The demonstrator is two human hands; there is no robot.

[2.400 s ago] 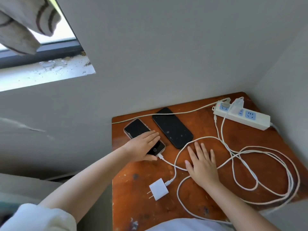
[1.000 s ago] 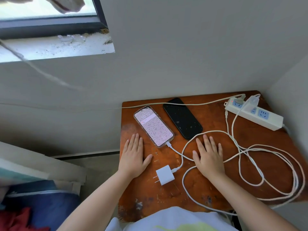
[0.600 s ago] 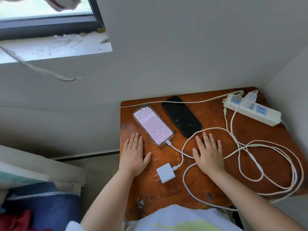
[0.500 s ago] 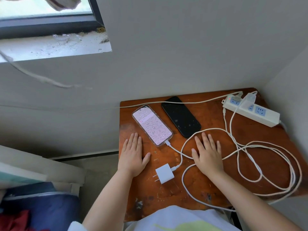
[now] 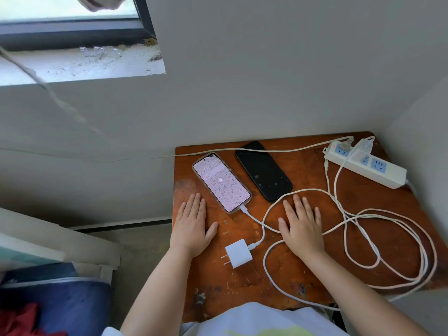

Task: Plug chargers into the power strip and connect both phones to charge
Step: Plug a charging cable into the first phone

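Worn wooden table [image 5: 303,282] in corner, window sill [image 5: 80,66] upper left

Left grip [image 5: 192,229]: showing bare, no ring, no glove.
Right grip [image 5: 301,226]: showing bare likewise, nails trimmed short.
Forearms: showing bare from wrist to the frame's lower edge, no watch or band.
Sleeve [image 5: 110,332]: a white edge peeking in at the left elbow.
Shirt [image 5: 254,321]: white cloth showing at the bottom edge, carrying a pale yellow-green print.

Worn wooden table [image 5: 242,287] with two phones [image 5: 221,181], power strip [image 5: 368,164], charger [image 5: 238,253].
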